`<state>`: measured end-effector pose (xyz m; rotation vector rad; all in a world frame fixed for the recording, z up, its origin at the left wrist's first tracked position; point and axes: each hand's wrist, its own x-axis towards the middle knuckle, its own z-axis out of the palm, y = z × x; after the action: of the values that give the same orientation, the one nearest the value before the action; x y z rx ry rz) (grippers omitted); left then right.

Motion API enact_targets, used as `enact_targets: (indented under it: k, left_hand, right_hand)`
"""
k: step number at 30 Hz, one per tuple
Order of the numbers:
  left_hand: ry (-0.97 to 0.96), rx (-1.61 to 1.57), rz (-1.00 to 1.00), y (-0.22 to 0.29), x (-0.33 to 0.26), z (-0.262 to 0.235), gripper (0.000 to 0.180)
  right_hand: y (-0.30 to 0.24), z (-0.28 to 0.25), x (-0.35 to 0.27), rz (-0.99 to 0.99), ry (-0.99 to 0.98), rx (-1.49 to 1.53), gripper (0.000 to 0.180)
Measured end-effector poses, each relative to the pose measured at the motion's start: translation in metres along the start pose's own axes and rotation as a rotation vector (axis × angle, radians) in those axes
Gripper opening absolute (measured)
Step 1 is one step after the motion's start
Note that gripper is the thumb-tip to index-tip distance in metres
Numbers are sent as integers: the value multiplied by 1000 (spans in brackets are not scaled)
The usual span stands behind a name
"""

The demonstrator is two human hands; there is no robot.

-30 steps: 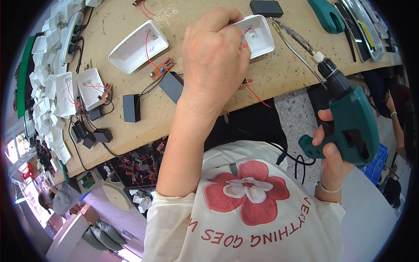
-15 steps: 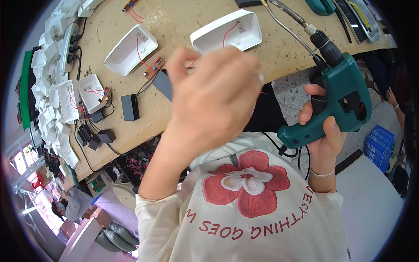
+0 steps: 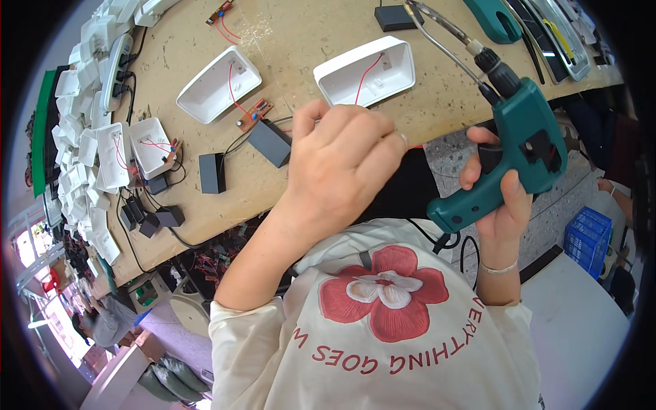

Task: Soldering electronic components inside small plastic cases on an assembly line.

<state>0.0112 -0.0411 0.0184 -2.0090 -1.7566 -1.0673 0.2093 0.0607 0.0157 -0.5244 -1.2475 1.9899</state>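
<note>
My left hand (image 3: 338, 164) is over the table's near edge with its fingers curled together; what they hold is hidden beneath. Just beyond its knuckles lies a white plastic casing (image 3: 400, 75) with a red wire inside. Left of the hand, a black box (image 3: 273, 143) with a cable lies by a small circuit board (image 3: 256, 114), whose red wire runs into a second white casing (image 3: 219, 87). My right hand (image 3: 514, 205) is wrapped round the handle of a green soldering gun (image 3: 531, 126), raised off the table. Its metal tip and feed tube point to the far left.
At the left stand two smaller white casings (image 3: 154, 147) with wires, several black boxes (image 3: 169, 216), a power strip (image 3: 113, 72) and a heap of white casings (image 3: 75, 154). Another black box (image 3: 396, 18) lies at the back. A blue crate (image 3: 588, 239) is on the floor, right.
The view has shifted a little, so the table appears lower. My left hand has drawn slightly back from the white casing, fingers still curled. The soldering gun remains in my right hand.
</note>
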Motion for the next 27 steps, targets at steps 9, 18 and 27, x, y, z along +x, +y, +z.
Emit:
enact_targets:
  k: [9, 18, 27]
  left_hand:
    - [252, -11, -240, -7, 10, 15, 16]
    - [182, 258, -331, -12, 12, 13, 15]
    - [213, 79, -309, -17, 8, 18, 14]
  right_hand:
    - [15, 22, 40, 102, -79, 155, 62]
    - [20, 39, 55, 151, -10, 305, 47]
    - [11, 39, 48, 97, -57, 88, 60]
